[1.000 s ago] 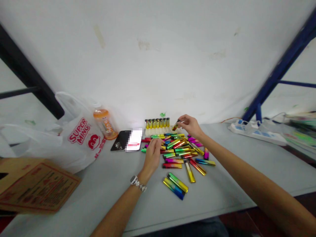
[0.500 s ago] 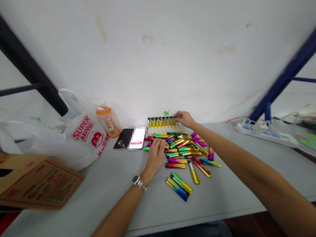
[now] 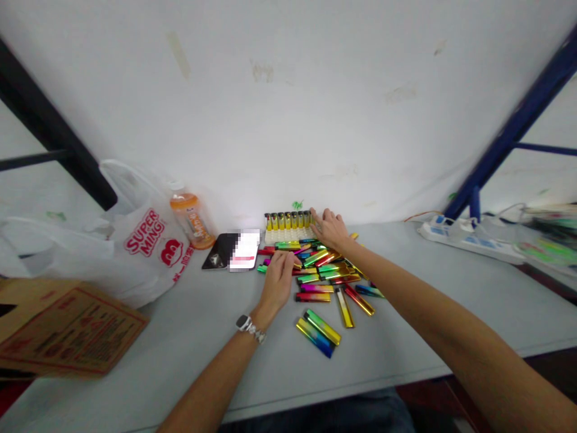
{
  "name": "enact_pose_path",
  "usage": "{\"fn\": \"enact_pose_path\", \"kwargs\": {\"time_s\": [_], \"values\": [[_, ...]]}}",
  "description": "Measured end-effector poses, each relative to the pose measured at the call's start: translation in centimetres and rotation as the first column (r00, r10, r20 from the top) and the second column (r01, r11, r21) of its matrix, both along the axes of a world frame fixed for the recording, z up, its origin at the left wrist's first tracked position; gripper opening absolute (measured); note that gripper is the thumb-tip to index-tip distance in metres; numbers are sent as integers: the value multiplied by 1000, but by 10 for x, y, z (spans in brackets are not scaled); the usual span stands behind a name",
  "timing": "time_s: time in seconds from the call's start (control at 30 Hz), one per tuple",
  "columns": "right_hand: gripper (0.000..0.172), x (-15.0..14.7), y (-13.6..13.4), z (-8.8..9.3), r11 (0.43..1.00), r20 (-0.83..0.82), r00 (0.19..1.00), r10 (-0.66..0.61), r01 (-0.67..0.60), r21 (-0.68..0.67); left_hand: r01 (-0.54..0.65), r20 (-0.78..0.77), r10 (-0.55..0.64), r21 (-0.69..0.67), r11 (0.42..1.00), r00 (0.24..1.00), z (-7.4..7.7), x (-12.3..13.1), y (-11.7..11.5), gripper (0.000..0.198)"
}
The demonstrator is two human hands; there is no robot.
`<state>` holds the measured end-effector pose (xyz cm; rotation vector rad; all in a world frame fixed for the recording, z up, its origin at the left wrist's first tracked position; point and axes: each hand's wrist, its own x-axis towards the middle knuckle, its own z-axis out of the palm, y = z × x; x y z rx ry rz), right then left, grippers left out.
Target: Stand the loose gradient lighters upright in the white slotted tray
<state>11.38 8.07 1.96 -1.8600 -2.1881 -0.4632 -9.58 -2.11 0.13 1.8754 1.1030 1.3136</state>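
Several lighters with black tops [image 3: 287,221] stand upright in a row in a pale rack [image 3: 283,237] against the wall. My right hand [image 3: 332,230] is at the row's right end, its fingers apart and the index fingertip by the last lighter; its palm hides the rack's corner. Below the rack lies a loose pile of shiny, multicoloured lighters [image 3: 331,272]. At the pile's left edge, my left hand [image 3: 278,279] has its fingers closed around a lighter, of which only a yellowish end shows. Two lighters [image 3: 322,328] lie side by side nearer the front.
Left of the pile lies a phone [image 3: 220,251] with a lit screen beside it. An orange drink bottle [image 3: 193,219], a white plastic bag [image 3: 130,252] and a cardboard box [image 3: 76,331] stand further left. A white power strip [image 3: 469,242] lies at right, by a blue post [image 3: 509,135].
The fingers of my right hand have spread from a pinch at the rack's right end, and the hand has turned palm-down. My left hand stays at the pile. The view has shifted slightly.
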Motion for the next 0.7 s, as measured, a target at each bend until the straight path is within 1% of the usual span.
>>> {"fn": "enact_pose_path", "kwargs": {"time_s": [0.1,0.2,0.27,0.37,0.43,0.47,0.53,0.63,0.7], "values": [[62,-2,-2,0,999,-16,999,-27,26,-45,-9,-10,9,13,1000,1000,-2,1,0,41],[64,-7,-11,2,997,-94,994,-59,54,-58,-33,-37,35,31,999,999,-3,0,1,41],[63,-11,-25,3,998,-176,982,-62,59,-21,-51,-71,55,55,997,996,-2,-1,2,41],[58,-17,-56,5,997,-290,957,-1,22,71,-72,-165,91,121,990,982,4,-1,-2,39],[55,-19,-80,5,993,-355,935,21,23,119,-87,-268,134,179,980,954,10,3,-11,34],[54,-20,-92,5,991,-371,928,31,21,135,-87,-333,153,205,975,931,12,7,-18,30],[50,-21,-114,2,989,-373,927,34,23,147,-100,-412,204,259,961,888,13,18,-35,25],[46,-20,-137,-6,994,-293,956,-4,35,99,-66,-486,225,323,944,844,3,39,-60,31],[46,-19,-145,-12,997,-220,975,-38,51,53,-34,-547,238,355,934,803,-7,49,-67,38]]}}
